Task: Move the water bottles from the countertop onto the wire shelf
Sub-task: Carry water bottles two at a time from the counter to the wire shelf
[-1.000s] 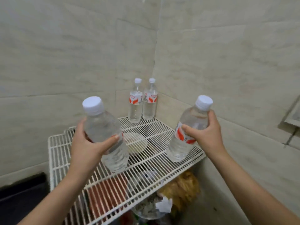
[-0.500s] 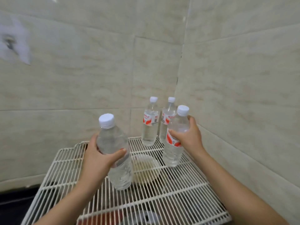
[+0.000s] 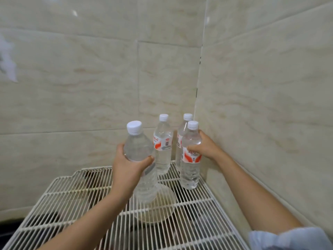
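Note:
My left hand grips a clear water bottle with a white cap, held just above the white wire shelf. My right hand grips a second bottle with a red-and-white label; its base stands on or just over the shelf near the right wall. Two more labelled bottles stand upright in the back corner: one between my hands, the other partly hidden behind the right-hand bottle.
A pale round bowl sits below the wire, under the left-hand bottle. Tiled walls close the shelf at the back and right. The shelf's left and front wire area holds nothing. Dark objects show dimly beneath the grid.
Both hands carried their bottles toward the back corner. The right-hand bottle now sits lower, beside the right wall in front of a standing bottle. The left-hand bottle moved in over the bowl.

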`<state>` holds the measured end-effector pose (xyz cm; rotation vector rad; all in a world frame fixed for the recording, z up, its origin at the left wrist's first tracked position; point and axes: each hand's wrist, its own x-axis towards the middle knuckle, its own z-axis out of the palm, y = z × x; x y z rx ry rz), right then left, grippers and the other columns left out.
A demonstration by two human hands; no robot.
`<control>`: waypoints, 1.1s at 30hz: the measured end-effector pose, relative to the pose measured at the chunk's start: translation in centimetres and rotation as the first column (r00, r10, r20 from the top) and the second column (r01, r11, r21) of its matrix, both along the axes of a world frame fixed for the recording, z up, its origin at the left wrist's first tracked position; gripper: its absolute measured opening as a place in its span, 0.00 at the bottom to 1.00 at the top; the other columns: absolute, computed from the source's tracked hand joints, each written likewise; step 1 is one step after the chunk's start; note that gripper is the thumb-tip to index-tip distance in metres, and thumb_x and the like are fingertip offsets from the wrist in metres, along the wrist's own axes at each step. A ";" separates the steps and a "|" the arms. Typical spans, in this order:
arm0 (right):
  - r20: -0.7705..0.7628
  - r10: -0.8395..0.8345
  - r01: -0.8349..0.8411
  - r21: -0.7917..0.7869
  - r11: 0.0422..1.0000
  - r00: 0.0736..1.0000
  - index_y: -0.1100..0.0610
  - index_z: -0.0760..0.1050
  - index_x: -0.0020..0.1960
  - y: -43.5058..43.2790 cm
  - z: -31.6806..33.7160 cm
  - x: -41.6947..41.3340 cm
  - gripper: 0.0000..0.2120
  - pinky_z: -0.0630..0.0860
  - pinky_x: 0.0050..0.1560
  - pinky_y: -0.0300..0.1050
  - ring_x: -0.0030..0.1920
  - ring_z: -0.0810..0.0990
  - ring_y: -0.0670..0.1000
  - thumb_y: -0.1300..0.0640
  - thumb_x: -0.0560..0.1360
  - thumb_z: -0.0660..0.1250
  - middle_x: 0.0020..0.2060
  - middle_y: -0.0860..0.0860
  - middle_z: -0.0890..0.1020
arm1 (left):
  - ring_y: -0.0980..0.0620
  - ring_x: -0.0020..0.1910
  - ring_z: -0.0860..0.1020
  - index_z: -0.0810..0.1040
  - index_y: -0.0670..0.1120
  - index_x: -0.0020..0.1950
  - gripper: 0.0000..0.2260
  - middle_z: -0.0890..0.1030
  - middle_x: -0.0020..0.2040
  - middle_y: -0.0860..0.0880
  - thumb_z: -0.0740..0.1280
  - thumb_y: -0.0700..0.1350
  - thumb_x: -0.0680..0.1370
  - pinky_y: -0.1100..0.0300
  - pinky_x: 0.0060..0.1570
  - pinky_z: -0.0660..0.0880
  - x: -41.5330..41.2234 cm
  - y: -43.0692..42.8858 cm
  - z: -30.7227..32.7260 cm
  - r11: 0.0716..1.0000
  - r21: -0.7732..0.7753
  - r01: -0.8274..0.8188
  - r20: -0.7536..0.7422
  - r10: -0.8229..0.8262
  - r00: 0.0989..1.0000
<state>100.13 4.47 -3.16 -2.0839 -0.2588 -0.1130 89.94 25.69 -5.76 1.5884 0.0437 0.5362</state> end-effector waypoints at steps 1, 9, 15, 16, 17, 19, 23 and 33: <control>0.002 -0.015 0.015 0.012 1.000 1.000 0.47 0.72 0.51 -0.2 0.0 -0.3 0.20 0.76 0.58 0.57 0.52 0.81 0.53 0.57 0.61 0.71 0.54 0.53 0.81 | 0.50 0.48 0.78 0.68 0.49 0.58 0.27 0.78 0.49 0.51 0.75 0.40 0.63 0.49 0.50 0.76 0.8 -1.1 -0.1 1.000 -0.009 0.005 -0.001 -0.005 1.000; 0.054 -0.245 0.220 0.289 0.932 0.968 0.49 0.66 0.56 0.2 -3.1 -1.5 0.38 0.78 0.54 0.51 0.51 0.79 0.49 0.46 0.47 0.72 0.53 0.50 0.78 | 0.59 0.43 0.75 0.67 0.57 0.48 0.23 0.75 0.43 0.57 0.75 0.40 0.64 0.66 0.37 0.71 6.4 -8.2 -1.1 0.999 -0.054 -0.006 0.007 0.006 1.000; 0.060 -0.237 0.213 0.265 0.940 0.970 0.44 0.64 0.55 -0.1 -2.9 -1.8 0.36 0.78 0.54 0.52 0.51 0.80 0.50 0.46 0.48 0.72 0.55 0.51 0.78 | 0.48 0.51 0.78 0.68 0.54 0.53 0.25 0.77 0.53 0.49 0.75 0.47 0.61 0.46 0.51 0.77 7.4 -9.1 -2.0 0.997 -0.001 -0.078 0.000 0.078 0.997; 0.057 -0.231 0.208 0.269 0.940 0.971 0.45 0.64 0.55 -0.2 -3.0 -1.9 0.34 0.78 0.55 0.53 0.51 0.80 0.51 0.49 0.51 0.73 0.55 0.52 0.78 | 0.48 0.52 0.78 0.66 0.54 0.53 0.26 0.77 0.54 0.49 0.75 0.48 0.62 0.45 0.53 0.76 7.3 -9.0 -2.0 0.996 0.006 -0.088 -0.003 0.088 0.996; 0.055 -0.224 0.202 0.266 0.943 0.973 0.46 0.65 0.56 -0.3 -2.9 -2.2 0.33 0.77 0.55 0.54 0.52 0.79 0.51 0.53 0.55 0.75 0.55 0.53 0.78 | 0.48 0.53 0.77 0.65 0.55 0.54 0.26 0.77 0.55 0.49 0.76 0.49 0.62 0.45 0.54 0.76 7.1 -8.8 -2.0 0.996 0.017 -0.090 -0.010 0.090 0.996; 0.054 -0.207 0.187 0.257 0.948 0.977 0.48 0.65 0.58 -0.3 -2.8 -2.3 0.30 0.77 0.56 0.53 0.53 0.79 0.52 0.60 0.61 0.75 0.55 0.52 0.78 | 0.47 0.55 0.76 0.63 0.55 0.58 0.29 0.76 0.57 0.50 0.75 0.53 0.63 0.44 0.55 0.75 6.8 -8.6 -2.0 0.995 0.065 -0.076 -0.036 0.079 0.996; 0.058 -0.181 0.160 0.266 0.951 0.982 0.52 0.65 0.65 -0.4 -2.7 -3.0 0.32 0.76 0.57 0.50 0.55 0.78 0.51 0.64 0.65 0.72 0.59 0.52 0.77 | 0.46 0.56 0.77 0.60 0.57 0.62 0.34 0.76 0.58 0.50 0.75 0.49 0.63 0.44 0.53 0.76 6.1 -7.9 -2.4 0.987 0.162 0.000 -0.128 0.021 0.991; 0.513 -0.266 0.365 -0.101 0.925 0.816 0.59 0.68 0.66 4.9 -4.2 -10.3 0.26 0.56 0.71 0.53 0.71 0.61 0.60 0.48 0.72 0.60 0.68 0.60 0.68 | 0.41 0.68 0.67 0.57 0.45 0.72 0.32 0.65 0.70 0.39 0.69 0.41 0.72 0.45 0.64 0.68 -0.5 2.8 -5.2 0.968 0.249 0.028 -0.314 0.053 0.948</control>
